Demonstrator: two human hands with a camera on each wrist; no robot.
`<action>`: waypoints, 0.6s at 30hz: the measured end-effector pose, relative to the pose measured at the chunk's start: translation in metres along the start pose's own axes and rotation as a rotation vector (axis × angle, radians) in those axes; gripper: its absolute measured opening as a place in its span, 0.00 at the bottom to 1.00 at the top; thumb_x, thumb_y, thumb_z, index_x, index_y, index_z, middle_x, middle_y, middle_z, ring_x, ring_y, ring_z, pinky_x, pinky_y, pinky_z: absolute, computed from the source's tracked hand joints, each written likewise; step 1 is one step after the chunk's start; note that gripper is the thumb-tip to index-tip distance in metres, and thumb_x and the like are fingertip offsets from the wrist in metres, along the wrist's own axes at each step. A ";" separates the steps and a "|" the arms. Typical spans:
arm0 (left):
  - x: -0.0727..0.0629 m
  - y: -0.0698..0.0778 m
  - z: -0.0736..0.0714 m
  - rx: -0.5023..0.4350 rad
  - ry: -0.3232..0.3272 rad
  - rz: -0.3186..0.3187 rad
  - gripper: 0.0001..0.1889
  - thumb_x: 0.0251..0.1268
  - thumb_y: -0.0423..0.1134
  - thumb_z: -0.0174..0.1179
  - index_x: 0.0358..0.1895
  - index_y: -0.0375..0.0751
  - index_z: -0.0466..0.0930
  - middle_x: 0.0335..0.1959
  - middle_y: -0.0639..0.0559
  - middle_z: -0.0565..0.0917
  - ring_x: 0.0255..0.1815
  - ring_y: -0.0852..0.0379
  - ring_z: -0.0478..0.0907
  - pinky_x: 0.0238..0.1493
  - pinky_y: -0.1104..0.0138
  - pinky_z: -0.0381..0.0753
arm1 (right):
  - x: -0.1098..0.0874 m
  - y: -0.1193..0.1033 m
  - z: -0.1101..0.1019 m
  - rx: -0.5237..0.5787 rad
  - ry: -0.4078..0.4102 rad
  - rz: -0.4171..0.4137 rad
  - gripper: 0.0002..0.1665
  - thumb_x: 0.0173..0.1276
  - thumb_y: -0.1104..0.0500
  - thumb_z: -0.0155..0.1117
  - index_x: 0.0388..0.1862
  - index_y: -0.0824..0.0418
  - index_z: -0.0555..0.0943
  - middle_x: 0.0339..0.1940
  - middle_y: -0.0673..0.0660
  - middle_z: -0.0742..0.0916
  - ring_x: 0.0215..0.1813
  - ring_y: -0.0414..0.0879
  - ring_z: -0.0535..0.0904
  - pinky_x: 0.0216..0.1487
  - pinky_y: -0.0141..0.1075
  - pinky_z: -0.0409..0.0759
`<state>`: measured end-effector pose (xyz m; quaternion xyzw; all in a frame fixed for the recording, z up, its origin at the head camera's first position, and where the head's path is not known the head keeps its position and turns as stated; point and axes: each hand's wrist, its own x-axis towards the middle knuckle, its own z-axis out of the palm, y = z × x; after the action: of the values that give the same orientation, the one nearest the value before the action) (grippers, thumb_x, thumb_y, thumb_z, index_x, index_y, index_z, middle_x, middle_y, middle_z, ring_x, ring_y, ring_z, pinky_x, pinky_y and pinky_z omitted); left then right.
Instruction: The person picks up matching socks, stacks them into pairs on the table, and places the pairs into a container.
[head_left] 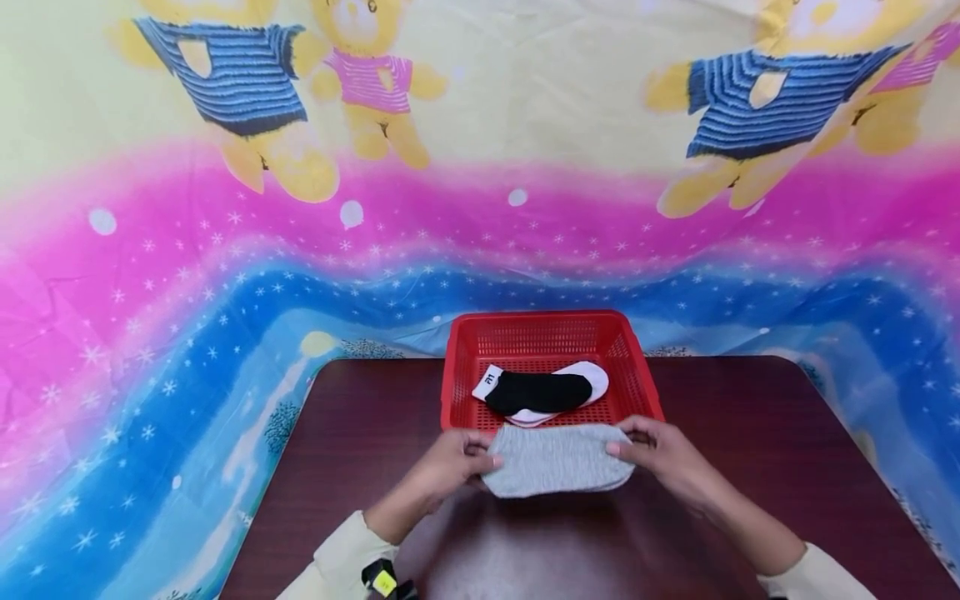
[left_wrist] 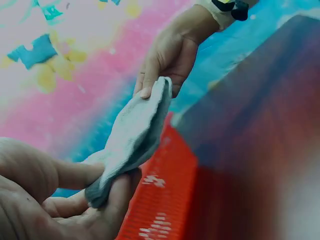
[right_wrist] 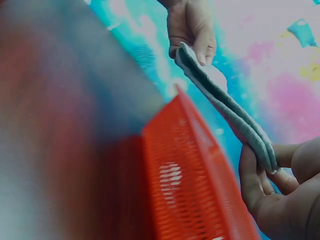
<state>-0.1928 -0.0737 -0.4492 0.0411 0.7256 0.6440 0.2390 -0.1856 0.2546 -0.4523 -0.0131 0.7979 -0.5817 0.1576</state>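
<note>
A pair of grey socks [head_left: 558, 460], laid one on the other, is stretched level between my two hands at the near side of the red basket. My left hand [head_left: 453, 462] pinches one end between thumb and fingers. The other end is pinched by my right hand [head_left: 667, 457]. Both wrist views show the two layers of the grey socks [left_wrist: 135, 127] edge-on, held up beside the basket's wall. Inside the red basket [head_left: 637, 367] lie a black sock with a white cuff [head_left: 540, 392] and white socks [head_left: 596, 379] under it.
The basket stands on a dark reddish-brown table [head_left: 367, 417], near its far edge. Behind the table hangs a cloth [head_left: 517, 225] printed with bears and snowflakes, which also drops past the table's sides.
</note>
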 end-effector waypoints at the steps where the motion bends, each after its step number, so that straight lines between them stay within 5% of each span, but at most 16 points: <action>1: 0.003 0.008 -0.002 0.026 0.032 0.013 0.12 0.69 0.30 0.63 0.51 0.24 0.81 0.36 0.46 0.88 0.30 0.60 0.83 0.39 0.58 0.88 | 0.003 -0.007 -0.002 0.009 0.007 -0.012 0.25 0.71 0.53 0.69 0.55 0.70 0.78 0.42 0.57 0.87 0.40 0.45 0.83 0.45 0.38 0.84; 9: 0.039 0.052 -0.015 0.180 0.261 0.041 0.16 0.72 0.33 0.61 0.58 0.32 0.81 0.47 0.41 0.87 0.38 0.58 0.82 0.45 0.60 0.85 | 0.046 -0.044 -0.012 0.020 0.088 -0.009 0.29 0.74 0.51 0.66 0.63 0.69 0.73 0.46 0.53 0.82 0.44 0.41 0.79 0.45 0.32 0.83; 18: 0.099 0.036 -0.015 0.117 0.389 -0.013 0.15 0.71 0.31 0.60 0.57 0.31 0.82 0.46 0.39 0.87 0.35 0.57 0.80 0.41 0.63 0.84 | 0.107 -0.028 -0.009 0.210 0.147 0.105 0.31 0.78 0.58 0.60 0.73 0.72 0.66 0.56 0.57 0.78 0.46 0.38 0.78 0.57 0.35 0.83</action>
<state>-0.2951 -0.0448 -0.4429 -0.0749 0.7946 0.5948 0.0958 -0.2945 0.2319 -0.4488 0.0877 0.7417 -0.6522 0.1296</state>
